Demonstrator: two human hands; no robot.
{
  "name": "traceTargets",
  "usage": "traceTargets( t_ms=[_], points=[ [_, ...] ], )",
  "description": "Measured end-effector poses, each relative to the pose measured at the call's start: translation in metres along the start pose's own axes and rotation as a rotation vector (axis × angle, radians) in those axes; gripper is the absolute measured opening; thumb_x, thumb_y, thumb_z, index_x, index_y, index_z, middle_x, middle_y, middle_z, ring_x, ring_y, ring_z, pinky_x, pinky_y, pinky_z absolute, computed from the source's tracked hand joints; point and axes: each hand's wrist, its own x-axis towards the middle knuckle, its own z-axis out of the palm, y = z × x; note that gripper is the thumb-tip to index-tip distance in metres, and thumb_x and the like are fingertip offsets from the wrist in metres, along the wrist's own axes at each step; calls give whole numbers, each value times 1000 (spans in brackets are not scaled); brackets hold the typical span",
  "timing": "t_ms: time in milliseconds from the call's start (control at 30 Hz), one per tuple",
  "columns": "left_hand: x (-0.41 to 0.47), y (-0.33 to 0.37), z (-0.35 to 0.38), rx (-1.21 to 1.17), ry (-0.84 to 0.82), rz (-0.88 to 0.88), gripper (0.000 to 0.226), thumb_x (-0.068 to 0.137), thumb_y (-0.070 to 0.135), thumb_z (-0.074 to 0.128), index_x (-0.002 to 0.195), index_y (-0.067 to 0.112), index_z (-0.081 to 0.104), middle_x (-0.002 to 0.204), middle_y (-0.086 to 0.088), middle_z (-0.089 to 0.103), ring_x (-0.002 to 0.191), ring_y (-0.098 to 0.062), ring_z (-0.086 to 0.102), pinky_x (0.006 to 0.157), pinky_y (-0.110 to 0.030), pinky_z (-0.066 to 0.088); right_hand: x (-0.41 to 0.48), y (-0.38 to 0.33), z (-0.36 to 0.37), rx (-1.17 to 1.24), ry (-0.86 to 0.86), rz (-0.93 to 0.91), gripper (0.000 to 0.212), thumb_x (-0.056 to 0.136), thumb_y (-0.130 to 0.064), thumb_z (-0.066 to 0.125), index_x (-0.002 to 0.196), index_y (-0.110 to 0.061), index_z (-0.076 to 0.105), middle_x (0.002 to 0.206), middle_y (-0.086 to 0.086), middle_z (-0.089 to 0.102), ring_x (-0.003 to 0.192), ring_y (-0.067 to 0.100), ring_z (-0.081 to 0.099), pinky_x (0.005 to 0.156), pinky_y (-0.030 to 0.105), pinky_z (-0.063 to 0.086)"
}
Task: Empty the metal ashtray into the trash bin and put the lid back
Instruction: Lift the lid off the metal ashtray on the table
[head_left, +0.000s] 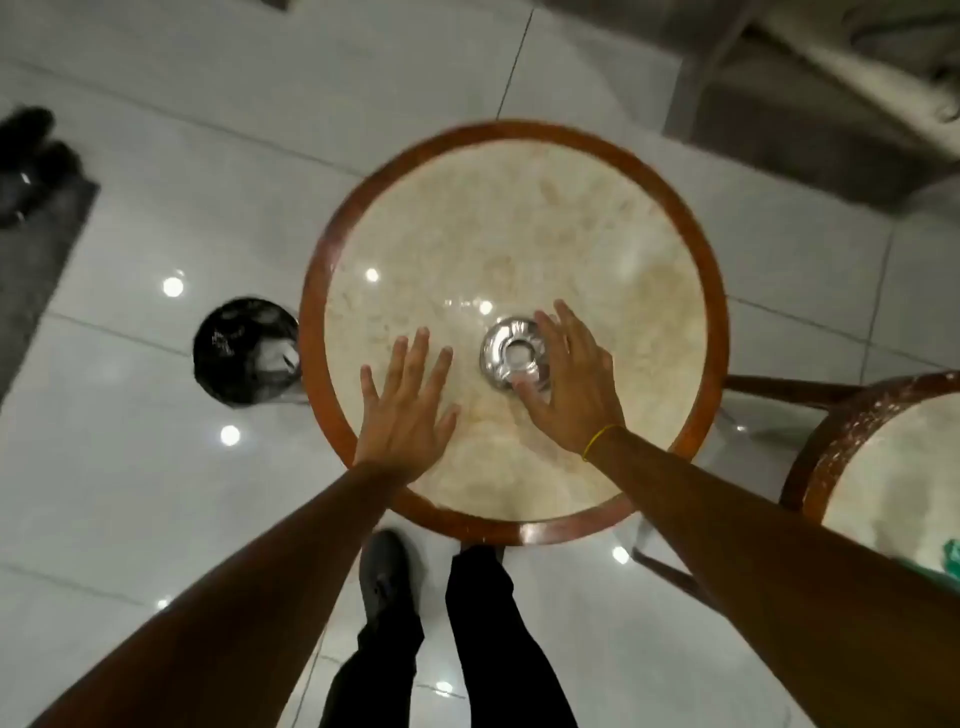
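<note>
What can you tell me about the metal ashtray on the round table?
The ashtray is a small, round, shiny silver metal piece with a domed ring-shaped top and a round hole in the middle. It sits flat and upright on the table, toward the near side. The right hand curves around its right edge, fingertips at the rim and thumb at its near edge; whether it grips is unclear. The left hand lies apart. Its contents are not visible.

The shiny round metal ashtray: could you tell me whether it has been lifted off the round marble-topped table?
No, the shiny round metal ashtray rests on the round marble-topped table, with the right hand at its edge.
</note>
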Motion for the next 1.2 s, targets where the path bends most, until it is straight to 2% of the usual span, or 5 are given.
traceTargets(
  t_ms=[200, 333, 600, 1033, 1200],
  points=[
    [-7, -9, 48, 22, 136, -44, 77, 110, 63, 29, 175, 24, 14, 183, -12, 2, 170, -34, 2, 130, -70, 5, 5, -1, 35, -58, -27, -5, 99, 80, -64, 67, 159, -16, 31, 166, 12, 33, 150, 32, 37, 109, 49, 40],
    [-7, -9, 45, 17, 157, -42, 76, 110, 61, 30, 175, 23, 17, 183, -13, 3, 170, -34, 3, 130, -71, 7, 18, -8, 24, -60, -76, -19, 111, 70, -60, 75, 160, -13, 30, 157, 12, 38, 141, 34, 42, 106, 50, 44],
    [-7, -9, 46, 20, 184, -31, 76, 111, 61, 31, 175, 22, 17, 183, -13, 2, 170, -34, 0, 131, -68, 3, 42, -16, 4, -137, -262, -64, 106, 63, -49, 85, 151, -11, 39, 137, 12, 44, 120, 35, 47, 95, 45, 55],
    [-7, -9, 46, -14, 193, -30, 76, 111, 61, 30, 175, 22, 17, 183, -13, 4, 170, -34, 1, 132, -68, 2, 41, -20, -5, -145, -304, -85, 99, 67, -38, 85, 151, -13, 38, 139, 13, 47, 123, 34, 50, 97, 46, 55],
    [-7, -9, 46, -6, 183, -34, 76, 111, 62, 26, 175, 23, 14, 184, -12, 2, 170, -33, 0, 132, -67, 1, 32, -17, -7, -107, -265, -91, 105, 68, -41, 85, 155, -11, 35, 148, 12, 45, 135, 35, 47, 100, 49, 54]
  ],
)
